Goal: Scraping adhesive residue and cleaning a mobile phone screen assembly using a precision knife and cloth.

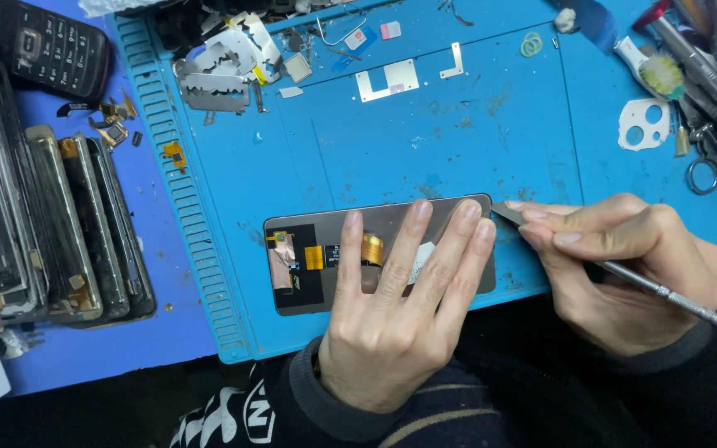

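Observation:
A phone display panel (304,286) lies back side up on the blue work mat (475,141), with orange flex cables and a copper patch showing at its left part. My left hand (396,311) rests flat on it, fingers spread, pressing it down. My right hand (624,265) grips a thin metal pry tool (674,297) like a pen. The tool's flat blade (508,213) touches the panel's upper right corner.
Several stacked phone bodies (43,224) and a dark keypad phone (51,50) lie at the left. Metal shields and scraps (226,66) sit at the mat's top left, small plates (387,80) at top centre. Tweezers, scissors and a brush (699,75) crowd the top right.

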